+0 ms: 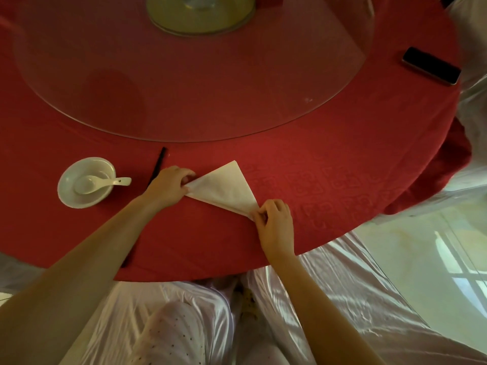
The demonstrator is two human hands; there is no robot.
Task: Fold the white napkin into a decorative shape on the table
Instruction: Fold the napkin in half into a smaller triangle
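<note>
Red-clothed surface (329,154), white napkin (226,189) on it folded into a triangle; fingers of my left hand (168,189) pinch its left corner, my right hand (276,222) pinches the near-right one.

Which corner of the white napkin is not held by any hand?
The far corner, toward the glass disc; left hand and right hand pinch the other two.

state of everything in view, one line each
napkin: folded into a triangle, lying flat
left hand: pinches the napkin's left corner
right hand: pinches the napkin's near right corner
bowl: upright, holds a spoon
spoon: lies in the bowl, handle over the rim
chopstick: lies flat, partly hidden by the left arm
phone: lies flat, screen dark
</note>
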